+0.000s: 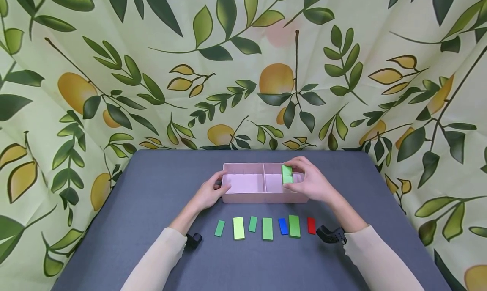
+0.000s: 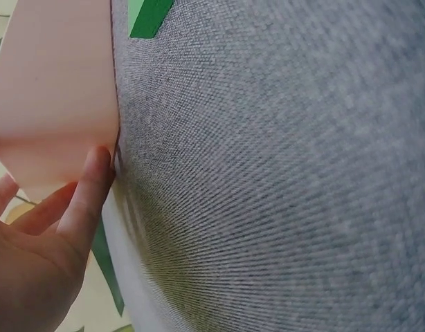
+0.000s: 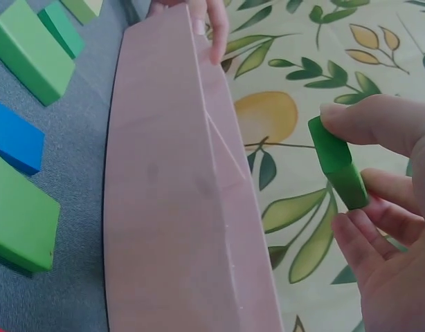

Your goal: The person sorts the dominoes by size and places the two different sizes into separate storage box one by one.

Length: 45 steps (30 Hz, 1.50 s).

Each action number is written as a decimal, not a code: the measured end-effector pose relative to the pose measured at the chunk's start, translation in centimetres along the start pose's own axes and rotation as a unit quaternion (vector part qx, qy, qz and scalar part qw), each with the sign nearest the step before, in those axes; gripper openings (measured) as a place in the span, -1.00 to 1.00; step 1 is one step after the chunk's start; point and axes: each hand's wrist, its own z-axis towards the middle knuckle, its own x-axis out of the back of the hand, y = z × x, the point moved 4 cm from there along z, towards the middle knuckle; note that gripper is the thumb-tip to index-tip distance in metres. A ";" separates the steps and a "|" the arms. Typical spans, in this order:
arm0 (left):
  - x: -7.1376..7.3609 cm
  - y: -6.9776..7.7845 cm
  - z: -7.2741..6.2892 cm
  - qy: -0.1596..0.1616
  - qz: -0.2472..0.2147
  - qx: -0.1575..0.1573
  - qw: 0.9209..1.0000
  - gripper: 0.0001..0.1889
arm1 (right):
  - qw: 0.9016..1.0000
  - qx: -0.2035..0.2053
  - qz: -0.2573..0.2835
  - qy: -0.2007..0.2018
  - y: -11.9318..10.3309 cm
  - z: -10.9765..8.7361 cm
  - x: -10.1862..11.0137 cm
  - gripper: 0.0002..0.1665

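One pink box (image 1: pixel 262 201), between the hands, two compartments, one divider (image 1: pixel 264 178). Left compartment (image 1: pixel 243 183) next to left hand, bare pink floor visible. Right compartment (image 1: pixel 273 182) under the block in the right hand; floor partly hidden by block and fingers.

Left hand (image 1: pixel 208 193): partly open, digits bent around the box's left end, touching it.
Right hand (image 1: pixel 312 181): thumb and fingers pinching one held green block (image 1: pixel 287 174), opening about the block's thickness. Block up over the right compartment; right wrist view shows it apart from the box.

Loose blocks: 7, one row on the table (image 1: pixel 144 198), nearer the body than both hands, between the forearms. From left-hand side to right-hand side: first small green block (image 1: pixel 219 228), light green block (image 1: pixel 238 228), second small green block (image 1: pixel 253 224), first large green block (image 1: pixel 267 229), blue block (image 1: pixel 283 226), second large green block (image 1: pixel 294 226), red block (image 1: pixel 311 226).

Count: 5 green, 1 blue, 1 red in row; 1 green in right hand; 8 total.
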 end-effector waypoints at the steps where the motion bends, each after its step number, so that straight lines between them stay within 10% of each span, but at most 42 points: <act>1: 0.0 0.0 0.0 -0.001 0.000 0.000 1.000 -0.40 | 1.000 -0.001 0.001 0.000 0.1 0.1 -0.1 -0.31; 34: 0.0 0.1 0.0 -0.001 0.001 0.002 1.000 -0.41 | 0.990 -0.070 -0.049 -0.115 4.6 4.5 -6.2 -0.28; 45: -0.2 -0.1 0.0 -0.002 0.006 -0.004 1.000 -0.43 | 0.983 -0.035 -0.108 -0.143 4.5 5.1 -7.2 -0.33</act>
